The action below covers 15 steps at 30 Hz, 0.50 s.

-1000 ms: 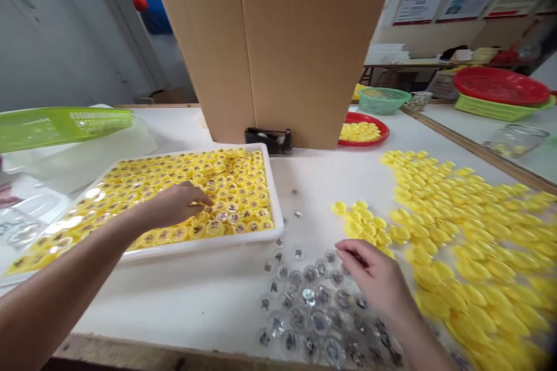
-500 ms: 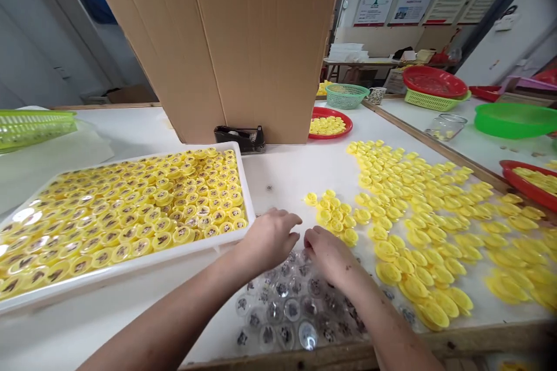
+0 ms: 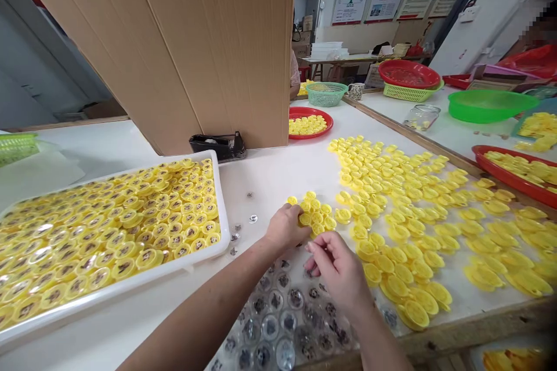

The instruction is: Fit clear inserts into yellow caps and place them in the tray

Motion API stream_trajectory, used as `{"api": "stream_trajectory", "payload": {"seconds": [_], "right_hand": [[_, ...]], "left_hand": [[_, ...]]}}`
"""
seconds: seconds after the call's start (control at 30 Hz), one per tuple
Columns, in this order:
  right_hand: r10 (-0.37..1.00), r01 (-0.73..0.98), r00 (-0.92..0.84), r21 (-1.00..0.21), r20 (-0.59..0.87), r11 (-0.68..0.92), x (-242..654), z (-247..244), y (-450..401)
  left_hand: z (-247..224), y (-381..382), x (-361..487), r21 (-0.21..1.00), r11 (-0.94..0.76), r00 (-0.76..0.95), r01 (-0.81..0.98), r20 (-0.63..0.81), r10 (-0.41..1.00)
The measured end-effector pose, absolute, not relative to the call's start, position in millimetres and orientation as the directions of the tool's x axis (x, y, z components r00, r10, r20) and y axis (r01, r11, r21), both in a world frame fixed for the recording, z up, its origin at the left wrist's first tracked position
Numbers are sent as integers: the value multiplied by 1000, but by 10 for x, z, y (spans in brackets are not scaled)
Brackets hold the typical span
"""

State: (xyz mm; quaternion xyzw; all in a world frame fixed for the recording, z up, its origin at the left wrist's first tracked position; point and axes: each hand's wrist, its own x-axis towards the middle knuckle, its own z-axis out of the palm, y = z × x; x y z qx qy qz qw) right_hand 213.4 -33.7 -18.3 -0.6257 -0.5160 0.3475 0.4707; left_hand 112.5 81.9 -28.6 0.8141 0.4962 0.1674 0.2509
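Observation:
My left hand (image 3: pixel 287 227) reaches to the near side of a small cluster of yellow round pieces (image 3: pixel 317 213); its fingertips are hidden behind the hand. My right hand (image 3: pixel 337 264) is just right of it, fingers curled together, and whatever they pinch is too small to make out. Below both hands lie many clear round discs with dark printed figures (image 3: pixel 270 327). On the left, a white tray (image 3: pixel 223 208) is filled with yellow pieces bearing printed discs (image 3: pixel 126 232). Many plain yellow pieces (image 3: pixel 404 226) spread over the table to the right.
A large cardboard sheet (image 3: pixel 183 40) stands behind a black tape dispenser (image 3: pixel 220 146). A red plate (image 3: pixel 328 122) of yellow pieces is beyond. A wooden strip (image 3: pixel 409 133) runs along the right, with a green basin (image 3: pixel 489 105) past it. Part of a person shows behind the cardboard.
The view has swung right. My left hand has moved forward to the yellow cluster. My right hand has turned, showing its curled fingers. Several loose clear discs beside the tray are now uncovered.

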Motion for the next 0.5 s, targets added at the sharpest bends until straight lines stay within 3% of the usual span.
{"api": "stream_trajectory", "payload": {"seconds": [0.23,0.4,0.5], "right_hand": [[916,85,394,-995,77,47,2123,-203,-268],[927,218,353,-975,125,48,2138,-280,-274],[928,300,320,-949,192,92,2088,-267,-282]], "left_hand": [[-246,746,975,636,-325,405,700,20,914],[-73,558,608,741,-237,389,629,-35,921],[-31,371,421,930,-80,475,358,-107,874]]}}
